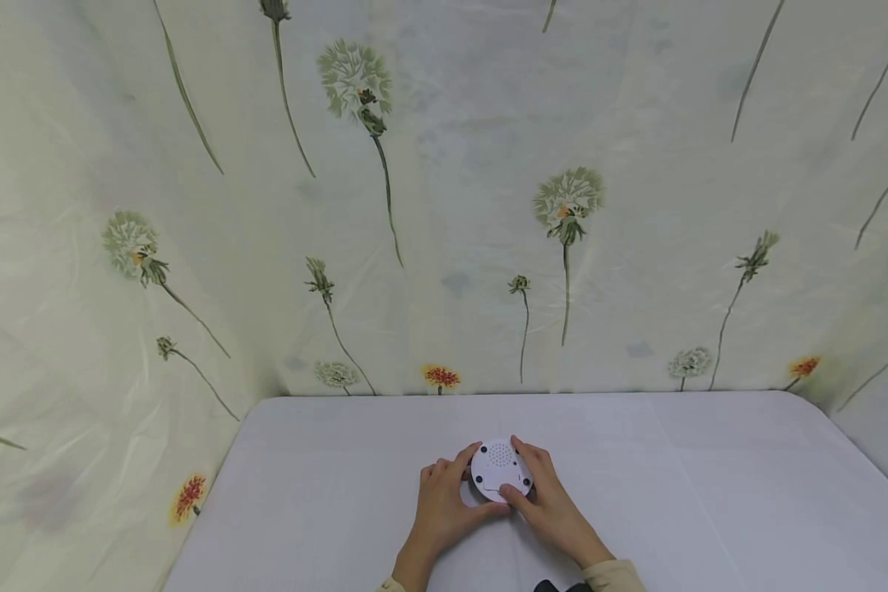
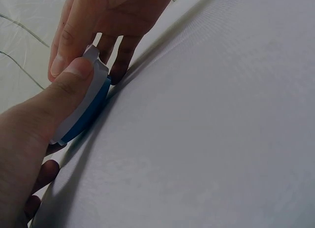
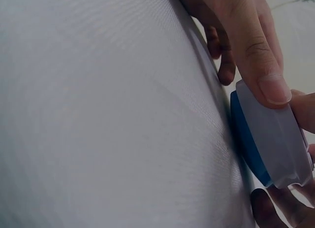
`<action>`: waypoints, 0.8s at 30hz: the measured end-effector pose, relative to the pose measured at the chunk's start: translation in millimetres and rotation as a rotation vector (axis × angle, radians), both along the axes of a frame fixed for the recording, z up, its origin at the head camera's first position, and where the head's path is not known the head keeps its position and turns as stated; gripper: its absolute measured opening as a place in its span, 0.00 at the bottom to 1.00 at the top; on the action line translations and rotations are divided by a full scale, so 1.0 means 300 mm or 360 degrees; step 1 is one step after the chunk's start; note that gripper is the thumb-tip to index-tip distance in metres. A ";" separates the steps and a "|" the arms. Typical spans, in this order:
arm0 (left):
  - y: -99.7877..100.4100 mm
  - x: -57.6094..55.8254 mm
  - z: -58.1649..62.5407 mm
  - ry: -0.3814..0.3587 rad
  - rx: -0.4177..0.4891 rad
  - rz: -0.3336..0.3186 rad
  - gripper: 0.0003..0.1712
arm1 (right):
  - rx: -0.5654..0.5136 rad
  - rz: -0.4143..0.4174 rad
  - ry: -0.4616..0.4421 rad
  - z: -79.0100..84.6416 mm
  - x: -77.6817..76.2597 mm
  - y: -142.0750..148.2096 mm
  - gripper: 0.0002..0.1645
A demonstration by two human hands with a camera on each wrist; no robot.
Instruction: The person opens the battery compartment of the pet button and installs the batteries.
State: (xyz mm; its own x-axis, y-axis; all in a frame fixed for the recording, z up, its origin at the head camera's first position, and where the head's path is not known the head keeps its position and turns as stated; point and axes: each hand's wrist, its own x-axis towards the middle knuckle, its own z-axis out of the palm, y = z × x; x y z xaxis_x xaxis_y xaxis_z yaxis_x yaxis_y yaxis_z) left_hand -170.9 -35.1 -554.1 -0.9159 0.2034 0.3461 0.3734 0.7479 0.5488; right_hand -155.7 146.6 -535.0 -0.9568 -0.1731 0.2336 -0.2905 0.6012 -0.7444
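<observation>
A round white plastic device (image 1: 497,470) lies with its underside up, showing a patch of small holes, dark round feet and a cover outline. In the left wrist view its lower half is a blue shell (image 2: 88,112) close over the cloth. My left hand (image 1: 444,508) grips its rim from the left, thumb at the near edge and fingers at the far left side. From the right, my right hand (image 1: 555,506) holds it too, with the thumb on the underside near the cover and the fingers along the right rim.
A white cloth covers the table (image 1: 340,460). Behind it and at the left hangs a curtain (image 1: 459,205) printed with dandelions. Part of a black object (image 1: 555,586) shows at the bottom edge beside the right sleeve (image 1: 614,575).
</observation>
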 end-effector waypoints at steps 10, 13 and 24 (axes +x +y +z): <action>-0.002 -0.002 0.001 -0.0011 -0.0014 0.0012 0.54 | -0.0015 0.0018 -0.0010 -0.002 -0.004 0.000 0.44; -0.002 -0.002 -0.001 0.0007 -0.0009 0.0010 0.54 | -0.0006 0.0017 -0.0033 -0.003 -0.002 0.003 0.44; -0.001 -0.005 -0.005 -0.0009 -0.0016 0.0017 0.54 | 0.0063 0.0066 0.0021 -0.013 -0.006 0.031 0.40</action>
State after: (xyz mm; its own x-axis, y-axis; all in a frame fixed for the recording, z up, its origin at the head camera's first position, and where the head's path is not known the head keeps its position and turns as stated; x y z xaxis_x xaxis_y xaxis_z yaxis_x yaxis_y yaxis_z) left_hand -172.5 -35.5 -555.7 -0.9200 0.1972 0.3388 0.3624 0.7574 0.5431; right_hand -157.5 155.9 -538.9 -0.9456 -0.2218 0.2381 -0.3252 0.6173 -0.7164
